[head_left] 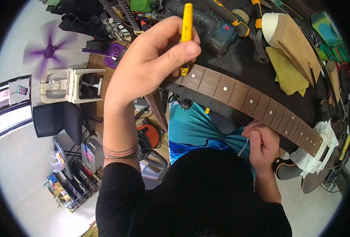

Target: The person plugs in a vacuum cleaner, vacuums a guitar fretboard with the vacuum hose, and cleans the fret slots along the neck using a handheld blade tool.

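My left hand (155, 59) is closed on a slim yellow pen-like tool (187, 23), held upright over the left end of a guitar neck's fretboard (238, 93). The tool's lower end is close to the wood; I cannot tell whether it touches. Brown, with pale dots and dark cross lines, the fretboard runs down to the right. My right hand (263, 142) is beside its near edge, fingers closed round a thin pale strand (243, 147) whose kind is unclear. White covering (321, 152) wraps the guitar where the fretboard ends.
Behind the neck lie a blue-green power tool (221, 37), pliers (258, 43), yellow sandpaper or cloth (287, 71) and a wooden block (297, 43) on a dark bench. To the left are a purple fan (49, 51), a white plastic stool (84, 85) and a tool rack (70, 189).
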The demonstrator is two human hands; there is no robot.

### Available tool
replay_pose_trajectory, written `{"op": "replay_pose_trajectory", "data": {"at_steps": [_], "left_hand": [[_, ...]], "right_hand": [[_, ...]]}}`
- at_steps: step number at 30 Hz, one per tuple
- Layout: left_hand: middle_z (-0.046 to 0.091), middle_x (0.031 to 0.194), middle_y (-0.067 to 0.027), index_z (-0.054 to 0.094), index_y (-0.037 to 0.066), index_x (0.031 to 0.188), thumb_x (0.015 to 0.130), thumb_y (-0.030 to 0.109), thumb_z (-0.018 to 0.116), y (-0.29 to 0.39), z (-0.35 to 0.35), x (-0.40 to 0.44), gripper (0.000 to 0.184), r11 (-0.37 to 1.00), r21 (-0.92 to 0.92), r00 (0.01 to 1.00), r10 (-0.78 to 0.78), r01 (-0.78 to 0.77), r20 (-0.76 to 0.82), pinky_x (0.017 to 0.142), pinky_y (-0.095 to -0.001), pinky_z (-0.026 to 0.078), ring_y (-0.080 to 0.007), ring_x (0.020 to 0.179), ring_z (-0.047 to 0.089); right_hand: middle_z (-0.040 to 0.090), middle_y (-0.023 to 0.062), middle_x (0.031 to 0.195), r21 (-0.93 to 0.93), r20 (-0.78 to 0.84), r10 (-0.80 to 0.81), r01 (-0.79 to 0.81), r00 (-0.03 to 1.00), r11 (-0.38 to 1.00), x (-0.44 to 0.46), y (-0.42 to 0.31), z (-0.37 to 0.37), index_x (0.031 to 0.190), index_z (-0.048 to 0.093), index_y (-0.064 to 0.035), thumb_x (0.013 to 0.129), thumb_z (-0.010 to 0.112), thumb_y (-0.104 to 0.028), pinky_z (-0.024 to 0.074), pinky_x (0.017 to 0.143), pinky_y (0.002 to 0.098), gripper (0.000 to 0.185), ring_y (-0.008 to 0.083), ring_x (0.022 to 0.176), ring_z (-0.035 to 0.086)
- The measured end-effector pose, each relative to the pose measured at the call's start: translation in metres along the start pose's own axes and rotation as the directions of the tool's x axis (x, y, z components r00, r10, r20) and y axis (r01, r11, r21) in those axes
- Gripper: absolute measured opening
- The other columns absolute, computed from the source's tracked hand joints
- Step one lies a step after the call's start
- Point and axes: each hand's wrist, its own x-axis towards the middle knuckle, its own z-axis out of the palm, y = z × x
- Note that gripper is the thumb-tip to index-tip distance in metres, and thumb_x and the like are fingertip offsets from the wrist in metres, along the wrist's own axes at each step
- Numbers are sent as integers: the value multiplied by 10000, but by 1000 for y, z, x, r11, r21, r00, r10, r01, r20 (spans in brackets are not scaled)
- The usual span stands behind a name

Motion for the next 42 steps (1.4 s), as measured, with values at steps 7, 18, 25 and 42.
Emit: {"op": "replay_pose_trajectory", "data": {"at_steps": [7,18,25,42], "left_hand": [[728,882,28,698,86,1147,1113,381,716,-8,1,5,297,1000,16,999,-13,13,-40,572,-178,451,-9,656,606],[720,812,18,706,70,1116,1103,384,734,-12,-2,10,316,998,52,999,-32,31,16,529,-188,429,-18,610,604],[720,799,14,705,62,1073,1099,370,743,-11,-2,10,312,998,28,998,-56,55,19,525,-194,423,-21,595,585],[706,748,3,699,52,983,1093,415,746,-5,-4,18,382,990,91,992,-117,112,47,484,-200,405,-23,537,566]], "right_hand": [[750,133,851,-41,-5,18,-19,1000,999,-2,0,1,883,688,43,1024,641,-6,550,701,310,156,190,729,691],[740,148,839,-22,-12,3,-4,1000,1000,-1,1,4,900,675,49,1051,626,-33,557,709,323,178,206,759,706],[746,148,856,-22,-3,29,-29,1000,999,-2,-1,3,899,677,51,1051,625,-33,557,720,320,181,200,771,702],[715,146,853,-6,8,43,-43,999,999,-4,-1,2,887,650,34,1095,610,-114,567,748,350,258,219,781,674]]}}
